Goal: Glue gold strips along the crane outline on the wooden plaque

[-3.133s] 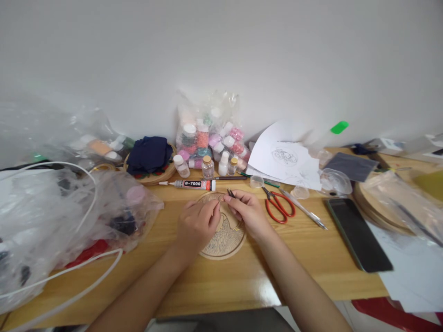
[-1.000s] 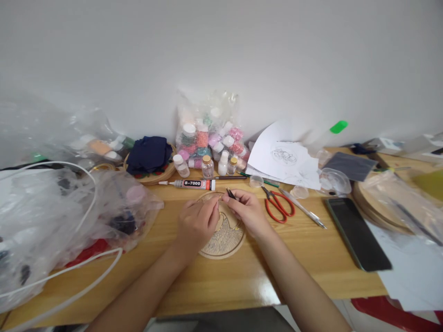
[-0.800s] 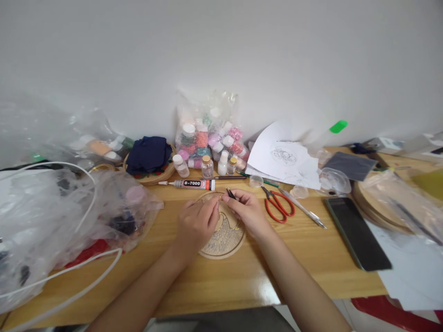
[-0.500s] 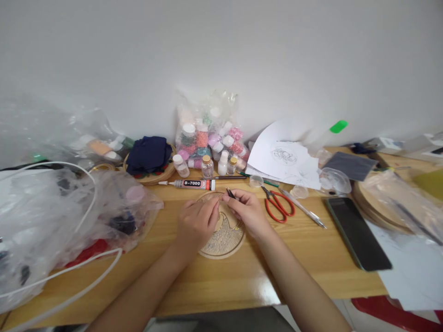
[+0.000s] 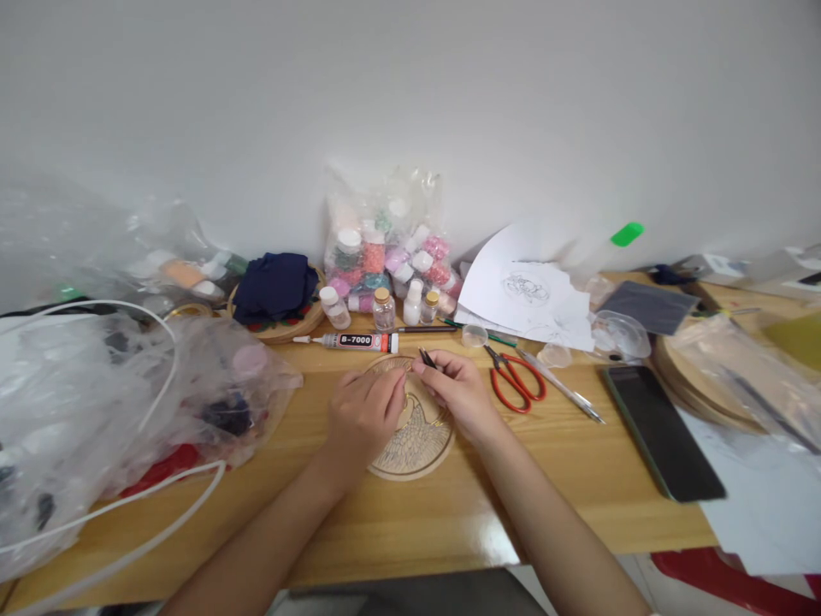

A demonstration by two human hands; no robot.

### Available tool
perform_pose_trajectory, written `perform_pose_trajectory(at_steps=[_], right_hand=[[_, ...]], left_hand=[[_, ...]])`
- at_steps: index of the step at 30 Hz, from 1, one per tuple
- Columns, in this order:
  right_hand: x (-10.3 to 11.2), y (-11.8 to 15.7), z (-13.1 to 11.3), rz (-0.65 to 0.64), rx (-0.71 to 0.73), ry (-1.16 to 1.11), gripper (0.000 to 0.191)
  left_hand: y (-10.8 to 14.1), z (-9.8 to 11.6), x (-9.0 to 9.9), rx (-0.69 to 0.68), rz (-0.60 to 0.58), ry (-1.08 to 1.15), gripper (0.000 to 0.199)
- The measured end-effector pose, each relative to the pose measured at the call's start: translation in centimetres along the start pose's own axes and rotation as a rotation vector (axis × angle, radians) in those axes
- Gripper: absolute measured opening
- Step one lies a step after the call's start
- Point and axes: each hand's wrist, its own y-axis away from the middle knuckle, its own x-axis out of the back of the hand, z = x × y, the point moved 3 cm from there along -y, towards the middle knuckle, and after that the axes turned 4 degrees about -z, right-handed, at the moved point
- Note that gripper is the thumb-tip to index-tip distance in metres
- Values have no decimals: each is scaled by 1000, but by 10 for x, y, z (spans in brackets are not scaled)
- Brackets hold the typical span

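A round wooden disc (image 5: 414, 445) with a carved or drawn line pattern and some gold-coloured wire lies on the table below both hands. My left hand (image 5: 369, 411) is closed in a pinch over the disc's upper left part; what its fingertips hold is too small to make out. Over the upper right part, my right hand (image 5: 457, 387) grips dark tweezers (image 5: 427, 358), whose end sticks out between thumb and fingers. The fingertips of both hands are close together. Just behind them lies a B-7000 glue tube (image 5: 359, 342).
Small bottles (image 5: 384, 310) and a bag of coloured jars (image 5: 374, 252) stand behind. Red-handled scissors (image 5: 518, 381), a craft knife (image 5: 564, 389) and a phone (image 5: 664, 432) lie right. Plastic bags (image 5: 211, 385) and a white cable (image 5: 154, 520) cover the left.
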Motion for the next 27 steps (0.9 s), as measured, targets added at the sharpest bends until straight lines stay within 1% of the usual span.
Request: perform_pose_trajectory(at_steps=[7, 13, 27], right_hand=[[-1, 1, -1, 0, -4, -11, 35], [0, 0, 0, 8, 6, -4, 36], [2, -1, 2, 11, 19, 16, 32]], left_hand=[[1, -1, -1, -12, -1, -19, 8], [2, 0, -1, -16, -18, -7, 10], [2, -1, -2, -35, -35, -28, 7]])
